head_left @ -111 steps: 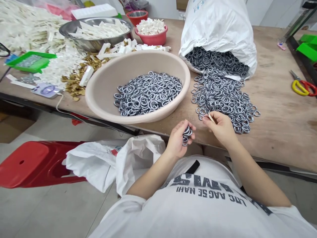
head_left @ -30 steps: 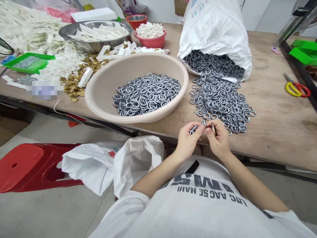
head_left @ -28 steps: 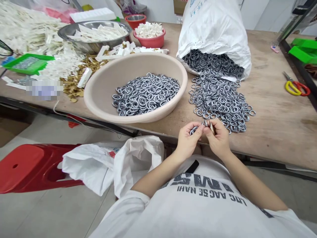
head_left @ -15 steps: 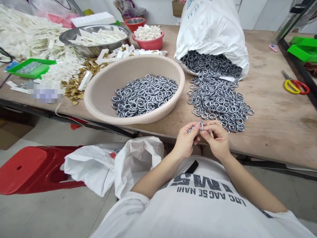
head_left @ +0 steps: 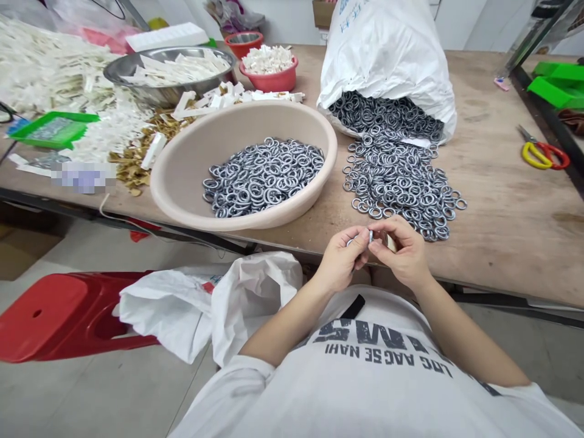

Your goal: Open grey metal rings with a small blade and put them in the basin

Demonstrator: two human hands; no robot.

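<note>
1. A long plywood counter [head_left: 515, 243] on a black metal frame [head_left: 497, 298] crosses the view.
2. Beyond the counter rises a white wall [head_left: 479, 18], with a brown cardboard box [head_left: 323, 12] before it.
3. In front of the counter lies a pale grey tiled floor [head_left: 109, 407].
4. A red plastic stool [head_left: 59, 316] stands there, left of centre.
5. Another brown cardboard box [head_left: 22, 249] sits under the counter's left end.
6. Even indoor light falls across the counter.

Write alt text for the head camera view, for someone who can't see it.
A person's left hand and right hand meet above a wooden table, fingers around a small metal ring. Loose grey rings spill from a white sack across the table, and more lie in a beige basin.
</note>
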